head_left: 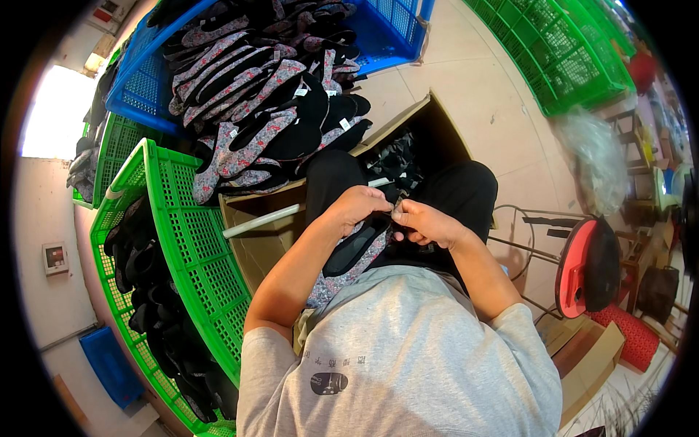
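On my lap lies a floral cloth shoe (355,256), black inside with a grey and red patterned edge. My left hand (361,207) is closed in a pinch at its far end. Thumb and fingers of my right hand (428,223) also pinch close together there, nearly touching the left fingertips. The spot between the fingertips is partly hidden. Past my hands, a cardboard box (451,131) between my knees holds small black pieces (399,162). A pale rod (266,220) crosses beside my left knee.
A heap of similar floral shoes (269,109) fills the area ahead, by a blue crate (149,87). On the left stands a green crate (191,233) of black items. Another green crate (553,58) is at the far right. A red and black round stool (582,266) stands right.
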The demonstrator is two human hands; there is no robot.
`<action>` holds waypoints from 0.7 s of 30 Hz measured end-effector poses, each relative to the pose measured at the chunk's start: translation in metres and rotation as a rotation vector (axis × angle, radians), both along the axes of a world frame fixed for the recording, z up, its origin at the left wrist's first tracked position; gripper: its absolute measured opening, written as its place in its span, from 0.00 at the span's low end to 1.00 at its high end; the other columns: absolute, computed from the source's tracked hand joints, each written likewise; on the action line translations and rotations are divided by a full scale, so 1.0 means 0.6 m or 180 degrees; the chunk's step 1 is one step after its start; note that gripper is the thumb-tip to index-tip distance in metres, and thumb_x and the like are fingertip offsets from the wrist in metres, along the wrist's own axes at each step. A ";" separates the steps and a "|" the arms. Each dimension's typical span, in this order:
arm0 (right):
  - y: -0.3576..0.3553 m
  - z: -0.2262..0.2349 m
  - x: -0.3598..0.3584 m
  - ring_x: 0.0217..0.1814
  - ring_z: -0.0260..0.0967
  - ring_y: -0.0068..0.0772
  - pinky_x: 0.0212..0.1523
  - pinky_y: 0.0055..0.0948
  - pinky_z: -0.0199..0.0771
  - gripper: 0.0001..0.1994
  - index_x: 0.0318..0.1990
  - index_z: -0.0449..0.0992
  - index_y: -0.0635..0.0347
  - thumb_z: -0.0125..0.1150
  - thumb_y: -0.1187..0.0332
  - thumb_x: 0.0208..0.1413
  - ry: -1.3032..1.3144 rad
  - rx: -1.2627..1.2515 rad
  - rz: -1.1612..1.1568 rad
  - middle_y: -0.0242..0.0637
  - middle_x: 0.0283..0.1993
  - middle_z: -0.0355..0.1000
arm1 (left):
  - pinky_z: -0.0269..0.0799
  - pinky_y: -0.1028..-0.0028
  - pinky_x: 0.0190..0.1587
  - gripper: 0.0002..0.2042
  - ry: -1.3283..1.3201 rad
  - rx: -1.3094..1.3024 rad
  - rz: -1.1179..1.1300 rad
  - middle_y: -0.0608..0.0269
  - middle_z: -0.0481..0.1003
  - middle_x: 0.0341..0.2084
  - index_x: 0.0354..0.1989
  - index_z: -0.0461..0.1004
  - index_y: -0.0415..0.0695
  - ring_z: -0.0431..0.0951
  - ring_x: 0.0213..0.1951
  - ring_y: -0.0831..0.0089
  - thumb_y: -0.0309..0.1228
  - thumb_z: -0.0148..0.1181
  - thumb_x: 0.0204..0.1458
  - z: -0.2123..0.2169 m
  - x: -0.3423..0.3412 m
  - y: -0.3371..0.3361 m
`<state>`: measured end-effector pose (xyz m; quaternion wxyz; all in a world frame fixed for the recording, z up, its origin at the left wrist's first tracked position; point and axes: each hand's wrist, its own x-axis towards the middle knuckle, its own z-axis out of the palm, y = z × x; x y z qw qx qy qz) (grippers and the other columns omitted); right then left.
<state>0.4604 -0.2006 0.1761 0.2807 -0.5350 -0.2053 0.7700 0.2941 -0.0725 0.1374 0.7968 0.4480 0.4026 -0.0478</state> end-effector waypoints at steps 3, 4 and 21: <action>-0.001 -0.004 0.001 0.19 0.44 0.12 0.18 0.14 0.44 0.09 0.41 0.65 0.51 0.50 0.58 0.69 0.0036 0.0005 -0.0033 0.30 0.30 0.67 | 0.71 0.77 0.32 0.06 0.0027 0.0047 -0.0019 0.66 0.76 0.23 0.24 0.76 0.42 0.75 0.26 0.78 0.25 0.62 0.52 0.001 0.002 0.000; -0.001 -0.005 0.001 0.19 0.44 0.12 0.18 0.14 0.44 0.09 0.41 0.65 0.51 0.51 0.58 0.69 0.0025 0.0006 -0.0032 0.30 0.30 0.67 | 0.71 0.77 0.32 0.06 0.0032 0.0060 -0.0031 0.66 0.76 0.23 0.24 0.76 0.42 0.75 0.26 0.78 0.25 0.62 0.52 0.000 0.002 0.000; -0.007 -0.021 0.002 0.19 0.46 0.11 0.17 0.12 0.44 0.07 0.41 0.65 0.50 0.51 0.59 0.68 0.0136 0.0009 -0.0205 0.30 0.30 0.68 | 0.70 0.77 0.33 0.05 0.0056 0.0142 0.0022 0.67 0.75 0.24 0.25 0.76 0.42 0.74 0.28 0.79 0.27 0.64 0.52 -0.015 0.004 -0.003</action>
